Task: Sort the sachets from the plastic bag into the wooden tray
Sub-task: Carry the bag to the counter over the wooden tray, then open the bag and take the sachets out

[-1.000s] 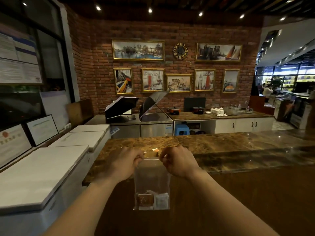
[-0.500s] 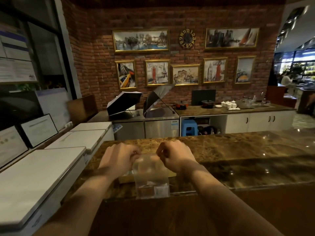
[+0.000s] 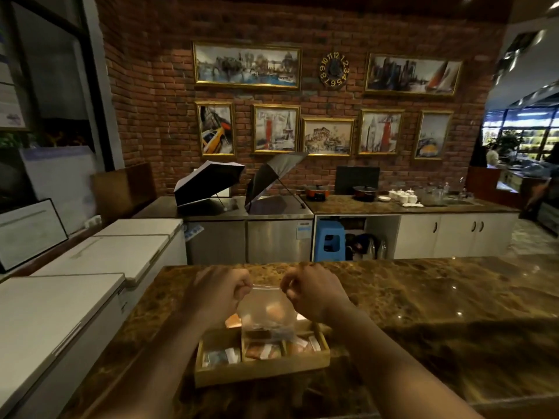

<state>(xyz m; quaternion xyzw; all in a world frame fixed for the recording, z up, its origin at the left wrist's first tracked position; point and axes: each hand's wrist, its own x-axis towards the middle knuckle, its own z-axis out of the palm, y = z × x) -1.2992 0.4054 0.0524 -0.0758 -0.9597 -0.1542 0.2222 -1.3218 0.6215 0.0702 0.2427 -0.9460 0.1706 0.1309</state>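
A clear plastic bag (image 3: pixel 266 309) hangs over the wooden tray (image 3: pixel 260 371), its lower end with a few sachets resting near the tray's middle. My left hand (image 3: pixel 216 290) pinches the bag's top left corner and my right hand (image 3: pixel 313 290) pinches the top right corner, stretching the top edge between them. The tray sits on the marbled brown counter (image 3: pixel 423 322) and is divided into compartments. Sachets (image 3: pixel 263 350) lie in its front compartments, pale ones at the left and orange-brown ones in the middle and right. The tray's back row is partly hidden by the bag.
White chest freezers (image 3: pixel 60 303) run along the left of the counter. Behind the counter stand a steel unit with two open umbrellas (image 3: pixel 208 184), a blue stool (image 3: pixel 329 240) and white cabinets with pots and cups on top. A person is at the far right.
The view has tilted down, bringing the tray into sight. Both hands have carried the bag forward over the counter and lowered it above the tray.
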